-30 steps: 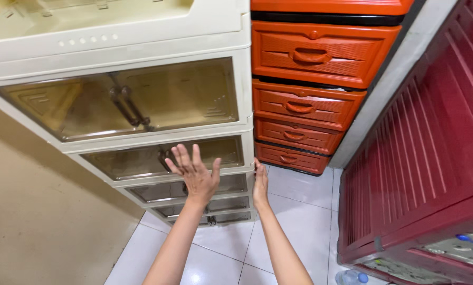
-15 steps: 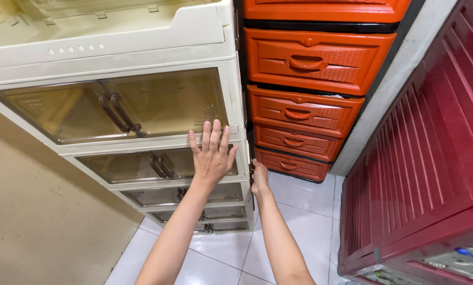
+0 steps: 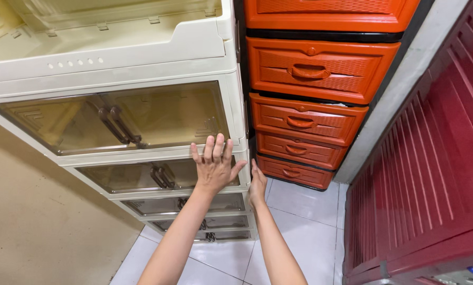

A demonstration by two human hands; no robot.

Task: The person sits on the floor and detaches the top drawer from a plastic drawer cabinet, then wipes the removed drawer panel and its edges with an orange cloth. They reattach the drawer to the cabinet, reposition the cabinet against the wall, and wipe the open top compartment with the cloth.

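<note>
I see my left hand (image 3: 213,168) in the middle of the frame, its fingers (image 3: 219,148) spread wide and laid flat against the front of the cream drawer cabinet (image 3: 141,63), which fills the upper left and centre. The palm lies on the frame bar between the top smoked-glass drawer (image 3: 115,119) and the second drawer (image 3: 141,177), close to the cabinet's right front corner. My right hand (image 3: 257,184) is just right of it, lower, at the narrow gap between the cream cabinet and the orange drawer tower (image 3: 310,100) on the upper right. Its fingers go along the side edge; I cannot tell if they are pressed together or curled around the corner.

The risk I judge here: the cabinet is tall and light plastic, standing on smooth white floor tiles (image 3: 305,211). A push high on the front could tilt it or slide it unevenly. The right hand may be pinched in the gap if the cabinet shifts toward the orange tower. The dark red crate (image 3: 431,174) on the right leaves little room.
</note>
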